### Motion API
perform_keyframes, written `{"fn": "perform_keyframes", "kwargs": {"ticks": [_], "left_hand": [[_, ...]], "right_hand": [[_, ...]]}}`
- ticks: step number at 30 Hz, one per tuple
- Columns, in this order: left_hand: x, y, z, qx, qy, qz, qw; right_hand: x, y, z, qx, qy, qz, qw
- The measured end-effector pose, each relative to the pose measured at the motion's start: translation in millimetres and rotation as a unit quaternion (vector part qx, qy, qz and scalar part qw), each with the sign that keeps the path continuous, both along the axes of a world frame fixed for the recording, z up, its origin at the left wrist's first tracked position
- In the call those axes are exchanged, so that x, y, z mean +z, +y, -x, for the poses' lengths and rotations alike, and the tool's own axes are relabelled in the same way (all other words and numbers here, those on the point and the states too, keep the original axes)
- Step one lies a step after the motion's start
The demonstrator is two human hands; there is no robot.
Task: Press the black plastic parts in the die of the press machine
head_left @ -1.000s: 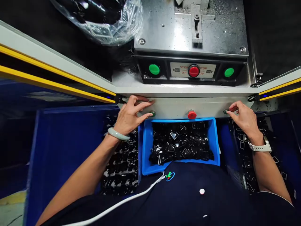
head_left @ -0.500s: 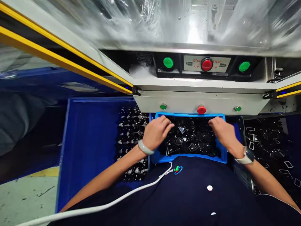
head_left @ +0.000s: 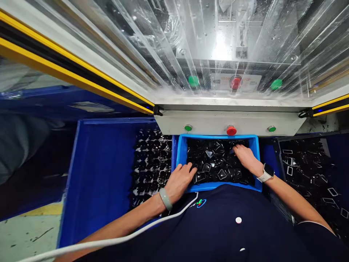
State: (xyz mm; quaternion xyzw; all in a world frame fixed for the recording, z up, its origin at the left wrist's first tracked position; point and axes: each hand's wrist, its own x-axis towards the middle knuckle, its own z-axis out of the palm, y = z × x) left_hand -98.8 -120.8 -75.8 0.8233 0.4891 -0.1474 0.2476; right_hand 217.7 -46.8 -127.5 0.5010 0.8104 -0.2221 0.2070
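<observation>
A light blue bin (head_left: pixel 180 153) full of small glossy black parts (head_left: pixel 215 163) sits in front of me, below the machine's front panel (head_left: pixel 207 123). My left hand (head_left: pixel 181 180) rests on the bin's near left corner, fingers spread and reaching into the parts. My right hand (head_left: pixel 245 156) lies on the parts at the right of the bin, fingers curled down among them; what they hold, if anything, is hidden. A pale bangle is on my left wrist, a watch on my right.
The panel carries two green buttons (head_left: pixel 188 127) and a red button (head_left: pixel 231 130). A clear guard (head_left: pixel 218 47) covers the press above. Dark blue crates with black parts stand at left (head_left: pixel 103 163) and right (head_left: pixel 308 163). Yellow-striped rails (head_left: pixel 81 80) run at both sides.
Both hands left the green buttons on the panel and dropped into the light blue bin. The clear guard came down over the press area.
</observation>
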Motion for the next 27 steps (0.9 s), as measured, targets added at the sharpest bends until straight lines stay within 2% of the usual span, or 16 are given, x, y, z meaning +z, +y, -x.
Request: {"fn": "perform_keyframes", "kwargs": {"ticks": [2,3,4,5,7,9,10,11,13,16,20,23,27], "left_hand": [[1.1,12,5,0.099,-0.122,0.033,0.987],[2.4,20,7,0.154,-0.197,0.063,0.966],[3.9,29,7,0.211,-0.273,0.105,0.933],[5.4,38,6,0.265,-0.344,0.157,0.887],[7.6,55,-1,0.357,-0.458,0.269,0.768],[8.2,69,-12,0.414,-0.533,0.352,0.649],[8.0,73,-18,0.428,-0.559,0.377,0.602],[7.4,77,-24,0.437,-0.58,0.393,0.564],[5.1,82,-32,0.448,-0.603,0.408,0.519],[-0.4,84,-40,0.456,-0.615,0.414,0.493],[-6.9,84,-43,0.459,-0.616,0.405,0.496],[-6.6,82,-47,0.463,-0.611,0.376,0.521],[1.4,81,-55,0.465,-0.594,0.306,0.58]], "right_hand": [[3.8,0,-2,-0.015,0.017,0.005,1.0],[6.2,0,-3,-0.024,0.026,0.007,0.999],[9.0,0,-4,-0.034,0.036,0.008,0.999],[12.0,0,-5,-0.045,0.044,0.008,0.998],[18.8,0,-7,-0.07,0.058,0.006,0.996],[26.4,-2,-7,-0.114,0.103,0.007,0.988],[30.4,-2,-7,-0.14,0.144,0.012,0.98],[34.5,-3,-6,-0.167,0.192,0.023,0.967],[43.0,-5,-4,-0.216,0.279,0.052,0.934],[55.7,-5,-1,-0.258,0.343,0.064,0.901],[70.3,-1,2,-0.281,0.422,0.043,0.861],[78.6,2,3,-0.32,0.465,0.036,0.825],[87.0,4,12,-0.365,0.495,0.011,0.788]]}}
